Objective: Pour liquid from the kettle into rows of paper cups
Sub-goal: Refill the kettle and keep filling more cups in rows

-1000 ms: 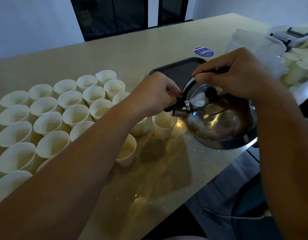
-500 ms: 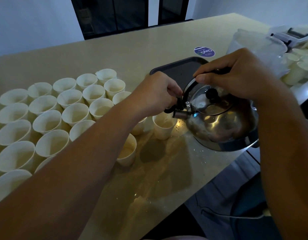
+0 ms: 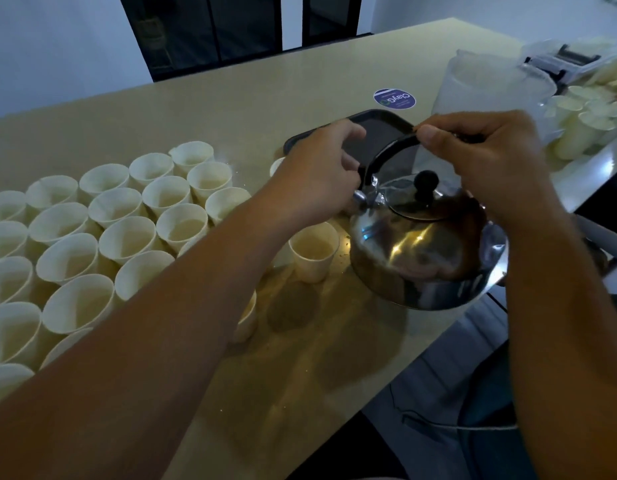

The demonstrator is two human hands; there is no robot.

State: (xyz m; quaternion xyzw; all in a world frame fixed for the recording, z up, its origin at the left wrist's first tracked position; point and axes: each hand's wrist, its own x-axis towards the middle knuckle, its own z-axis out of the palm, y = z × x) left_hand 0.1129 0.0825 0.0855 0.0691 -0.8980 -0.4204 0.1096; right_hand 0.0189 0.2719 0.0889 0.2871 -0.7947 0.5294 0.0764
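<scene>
A dark tray (image 3: 376, 124) on the beige counter (image 3: 231, 109) — round purple sticker (image 3: 394, 98) just beyond it.

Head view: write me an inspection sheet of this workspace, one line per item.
Surface: beige counter, with dark wet-looking patches near the front edge.
Job's things: steel kettle held off the counter, tilted toward the paper cups packed in rows at left; one single cup stands beside the kettle body.
Clutter: dark tray, round sticker, translucent jug, more cups at far right.
Hands: right hand grips the kettle's black handle; left hand is curled at the spout end, its contact hidden.
Cables: thin white cord below the counter edge.
Surroundings: white wall, dark window frames behind.
</scene>
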